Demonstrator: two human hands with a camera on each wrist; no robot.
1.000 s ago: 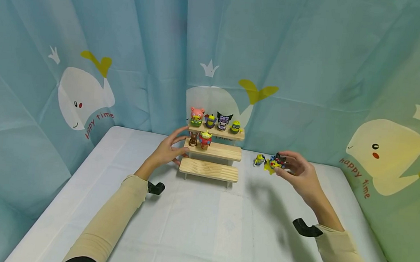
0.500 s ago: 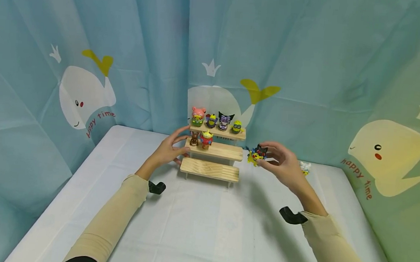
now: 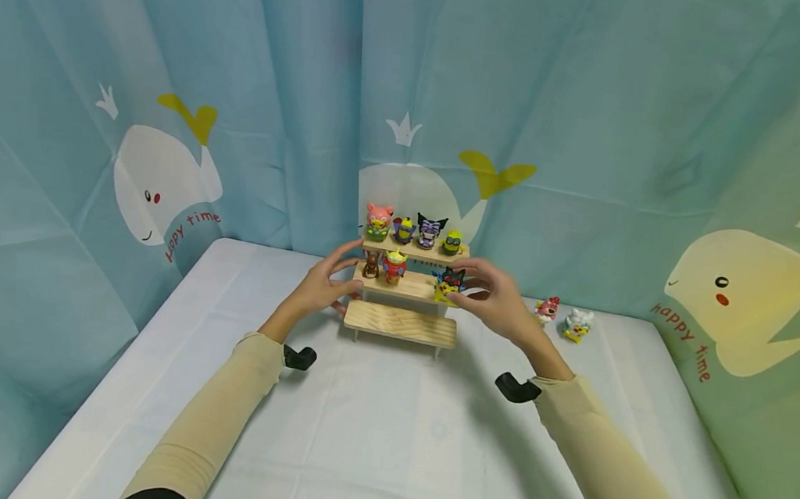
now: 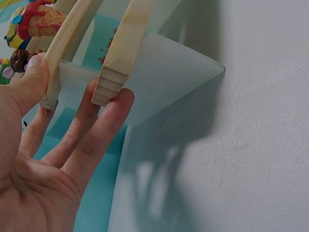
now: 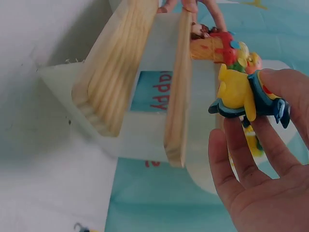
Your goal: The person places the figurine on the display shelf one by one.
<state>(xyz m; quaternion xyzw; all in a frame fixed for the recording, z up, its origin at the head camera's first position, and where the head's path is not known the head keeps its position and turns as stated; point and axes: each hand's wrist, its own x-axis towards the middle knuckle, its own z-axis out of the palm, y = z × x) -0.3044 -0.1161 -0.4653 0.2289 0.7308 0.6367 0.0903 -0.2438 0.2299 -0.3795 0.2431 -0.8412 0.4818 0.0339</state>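
Observation:
A three-tier wooden display stand (image 3: 401, 324) stands at the back of the table. My left hand (image 3: 320, 282) holds its left end, thumb on the middle plank (image 4: 79, 34), fingers against the lower plank (image 4: 120, 53). My right hand (image 3: 498, 300) pinches a yellow figurine (image 5: 236, 94) with a dark blue cape and black headpiece at the middle tier's right end. Whether it touches the plank, I cannot tell. A brown figurine (image 3: 370, 266) and a red figurine (image 3: 394, 268) with a cone-like base stand at that tier's left.
Several figurines line the top tier, from a pink one (image 3: 378, 223) to a green-yellow one (image 3: 453, 243). On the table at right are a red-and-white figurine (image 3: 546, 310) and a white-and-yellow figurine (image 3: 578, 325). Behind hangs a blue whale-print curtain (image 3: 595, 100).
My right hand has carried the yellow figurine leftward from the table to the middle tier, uncovering the two figurines at right. My left hand has stayed on the stand.

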